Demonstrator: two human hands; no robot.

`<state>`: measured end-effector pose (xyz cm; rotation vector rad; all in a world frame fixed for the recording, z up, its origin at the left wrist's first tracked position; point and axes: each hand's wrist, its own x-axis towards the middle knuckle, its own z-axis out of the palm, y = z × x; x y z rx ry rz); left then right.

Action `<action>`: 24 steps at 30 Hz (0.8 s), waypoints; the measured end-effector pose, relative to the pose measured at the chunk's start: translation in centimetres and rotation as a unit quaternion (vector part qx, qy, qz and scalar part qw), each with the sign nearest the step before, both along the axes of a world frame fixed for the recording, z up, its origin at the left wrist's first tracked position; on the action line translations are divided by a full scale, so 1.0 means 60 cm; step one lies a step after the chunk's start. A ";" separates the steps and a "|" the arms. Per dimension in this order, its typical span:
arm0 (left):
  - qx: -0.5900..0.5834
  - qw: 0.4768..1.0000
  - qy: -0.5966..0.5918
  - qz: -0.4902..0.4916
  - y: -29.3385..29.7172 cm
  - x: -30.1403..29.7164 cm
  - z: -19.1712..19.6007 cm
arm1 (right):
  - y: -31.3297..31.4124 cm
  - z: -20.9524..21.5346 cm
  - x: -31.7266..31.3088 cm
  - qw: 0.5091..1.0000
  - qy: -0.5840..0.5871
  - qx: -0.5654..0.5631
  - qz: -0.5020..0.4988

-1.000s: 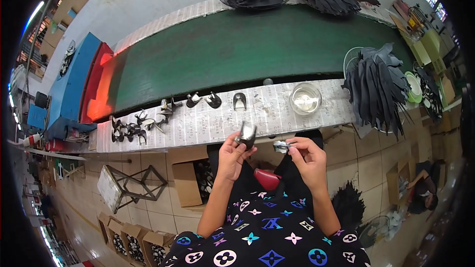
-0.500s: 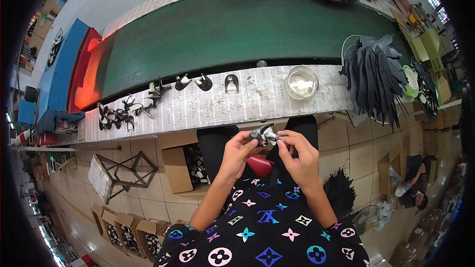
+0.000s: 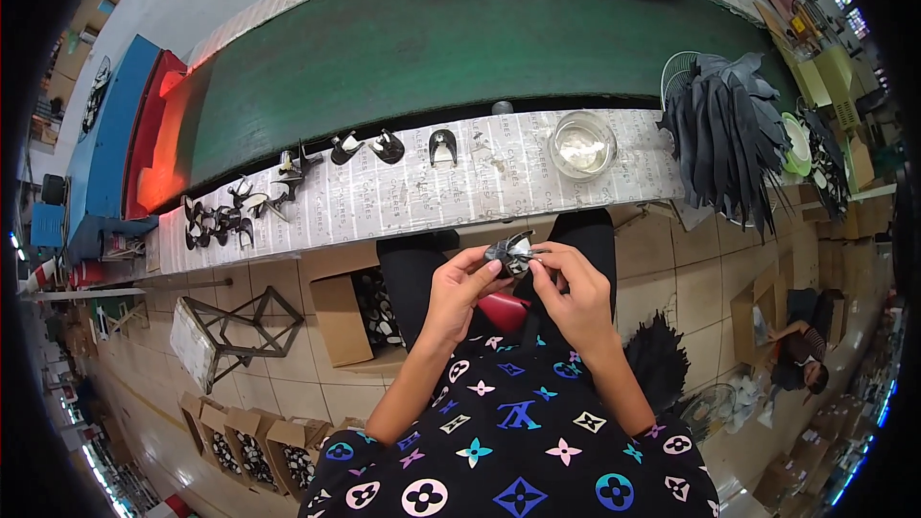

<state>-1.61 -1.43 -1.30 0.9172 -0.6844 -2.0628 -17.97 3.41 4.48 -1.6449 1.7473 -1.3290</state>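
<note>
Over my lap, just off the front edge of the worktable, my left hand (image 3: 459,290) grips a small shoe heel (image 3: 511,254), partly wrapped in black sheet material with white still showing. At its other end my right hand (image 3: 576,286) pinches the black covering between thumb and fingers; the fingertips hide part of it. Along the paper-covered tabletop (image 3: 384,197) stand similar black-and-white heels: one alone (image 3: 443,147), a pair (image 3: 368,147) to its left, and a cluster (image 3: 223,221) at the far left.
A round clear bowl (image 3: 582,146) sits right of the heels, beside a wire basket heaped with black cut pieces (image 3: 724,129). Behind runs a green conveyor belt (image 3: 460,48) into a blue-and-red machine (image 3: 115,144). Below are a carton of heels (image 3: 343,321) and a metal-framed stool (image 3: 225,336).
The heel has turned slightly in my hands, and my right fingers have drawn in closer to it. The view has shifted a little. At the right, a seated person has moved an arm.
</note>
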 end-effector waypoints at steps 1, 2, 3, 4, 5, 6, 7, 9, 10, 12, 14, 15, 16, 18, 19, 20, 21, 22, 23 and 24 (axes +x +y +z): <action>0.003 1.000 0.001 0.003 0.000 0.001 -0.001 | 0.000 0.003 -0.001 0.999 -0.022 0.023 0.003; 0.004 1.000 0.002 0.004 0.000 0.002 -0.001 | 0.000 0.001 -0.001 0.999 -0.021 0.024 0.004; 0.000 1.000 0.000 0.000 0.000 0.002 0.000 | 0.000 -0.003 -0.004 0.996 -0.078 0.041 0.007; -0.005 1.000 -0.003 -0.003 0.000 0.002 0.000 | 0.000 -0.008 -0.006 0.989 -0.135 0.058 0.010; -0.004 1.000 -0.001 -0.002 0.000 0.002 0.002 | 0.001 -0.012 -0.009 0.989 -0.133 0.059 0.010; 0.002 1.000 0.001 0.004 -0.001 0.002 0.003 | 0.001 -0.016 -0.013 0.977 -0.198 0.079 0.017; 0.007 1.000 0.004 0.010 -0.001 0.002 0.003 | 0.000 -0.017 -0.014 0.960 -0.261 0.099 0.023; 0.009 1.000 0.003 0.012 -0.002 0.004 0.002 | 0.000 -0.007 -0.019 0.948 -0.295 0.120 0.028; 0.009 1.000 0.000 0.012 -0.003 0.006 0.002 | -0.001 -0.004 -0.023 0.937 -0.326 0.123 0.035; 0.007 1.000 0.000 0.011 -0.003 0.008 0.001 | -0.003 -0.008 -0.031 0.921 -0.370 0.115 0.048; 0.004 1.000 0.000 0.009 -0.002 0.010 -0.001 | -0.002 -0.011 -0.041 0.916 -0.384 0.107 0.055; -0.002 1.000 -0.008 0.004 -0.002 0.011 -0.004 | -0.002 -0.012 -0.044 0.910 -0.398 0.099 0.063; -0.008 1.000 -0.017 -0.001 -0.002 0.011 -0.005 | -0.002 -0.008 -0.044 0.916 -0.384 0.104 0.052; -0.008 1.000 -0.016 0.000 -0.001 0.010 -0.002 | -0.003 -0.012 -0.042 0.941 -0.323 0.092 0.049; -0.009 1.000 -0.017 0.001 -0.001 0.009 0.001 | -0.004 -0.013 -0.041 0.961 -0.261 0.079 0.045; -0.008 1.000 -0.017 0.000 -0.001 0.008 0.003 | -0.004 -0.010 -0.040 0.961 -0.261 0.079 0.044; -0.013 1.000 -0.021 0.000 -0.001 0.007 0.005 | -0.004 -0.004 -0.037 0.977 -0.196 0.077 0.040; -0.018 1.000 -0.024 0.000 -0.001 0.007 0.005 | -0.004 0.001 -0.035 0.988 -0.130 0.074 0.035; -0.017 1.000 -0.025 -0.001 0.000 0.007 0.006 | -0.004 0.007 -0.032 0.988 -0.130 0.075 0.035; -0.021 0.999 -0.025 -0.004 -0.001 0.006 0.006 | -0.005 0.012 -0.029 0.992 -0.098 0.075 0.033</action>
